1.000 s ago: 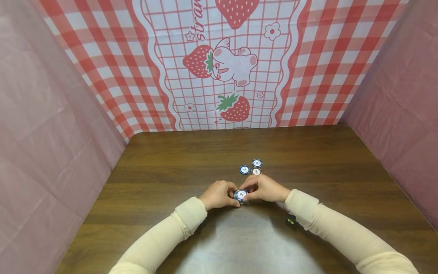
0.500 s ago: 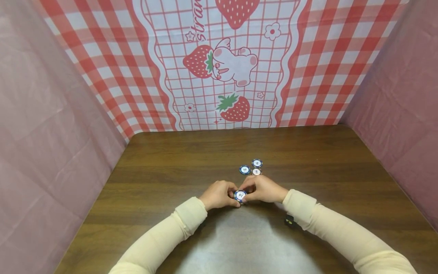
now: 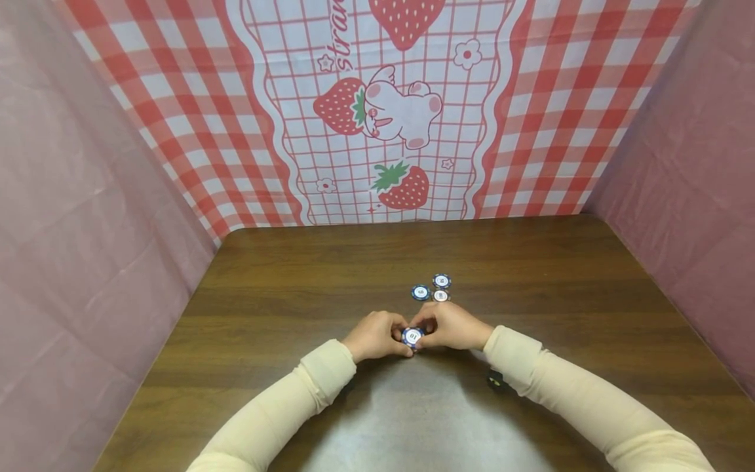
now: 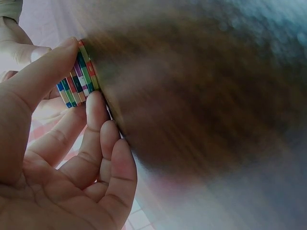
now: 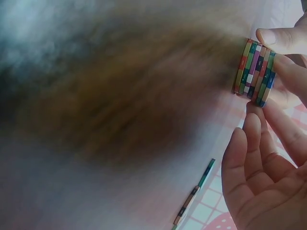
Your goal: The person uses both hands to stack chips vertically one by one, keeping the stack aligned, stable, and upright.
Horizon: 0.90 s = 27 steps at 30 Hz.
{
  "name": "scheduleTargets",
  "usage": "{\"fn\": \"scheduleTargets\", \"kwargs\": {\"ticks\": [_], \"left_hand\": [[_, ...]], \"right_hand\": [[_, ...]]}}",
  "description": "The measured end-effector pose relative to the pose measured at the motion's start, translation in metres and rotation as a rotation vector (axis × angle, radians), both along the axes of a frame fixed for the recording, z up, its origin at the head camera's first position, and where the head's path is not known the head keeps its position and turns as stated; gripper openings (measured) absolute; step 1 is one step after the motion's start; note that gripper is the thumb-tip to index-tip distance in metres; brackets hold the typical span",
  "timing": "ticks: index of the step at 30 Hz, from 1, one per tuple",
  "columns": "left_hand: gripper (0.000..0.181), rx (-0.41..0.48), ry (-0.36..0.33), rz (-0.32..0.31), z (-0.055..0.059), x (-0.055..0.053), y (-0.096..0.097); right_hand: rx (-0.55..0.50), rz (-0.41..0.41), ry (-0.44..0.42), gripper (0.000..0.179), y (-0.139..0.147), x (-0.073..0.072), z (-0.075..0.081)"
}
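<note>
A stack of several poker chips stands on the table, a blue-edged one marked 10 on top. In the left wrist view, the stack's edge shows chips striped in green, blue, red, purple and white. From the left, my left hand grips the stack between thumb and fingers. My right hand holds its other side, thumb and index finger at the top chips in the right wrist view. Both hands' lower fingers reach close to the table.
Beyond the right hand lie two blue chips and a pale-faced chip, flat and close together. A small black object shows under the right cuff. Strawberry-patterned cloth backs the wooden table; pink cloth hangs at both sides.
The top chip and my right hand have shifted slightly left, and the chip now sits more squarely over the stack. My left hand keeps its hold.
</note>
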<state>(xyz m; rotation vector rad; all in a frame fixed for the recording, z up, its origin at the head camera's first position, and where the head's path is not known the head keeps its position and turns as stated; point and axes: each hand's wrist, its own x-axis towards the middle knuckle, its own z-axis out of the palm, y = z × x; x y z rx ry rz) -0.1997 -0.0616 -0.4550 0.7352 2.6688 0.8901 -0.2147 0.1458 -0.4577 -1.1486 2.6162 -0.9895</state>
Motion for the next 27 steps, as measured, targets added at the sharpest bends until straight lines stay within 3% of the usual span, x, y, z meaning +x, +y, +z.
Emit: {"fn": "scheduleTargets", "kwargs": {"ticks": [18,27], "left_hand": [[0.030,-0.003,0.000,0.004,0.001,0.001,-0.001],[0.032,-0.010,-0.022,0.013,0.002,0.001,0.000]], "right_hand": [[-0.021,-0.008,-0.061,0.026,0.001,0.000,0.004],[-0.083,-0.088,-0.063,0.033,0.011,-0.004,0.012]]}}
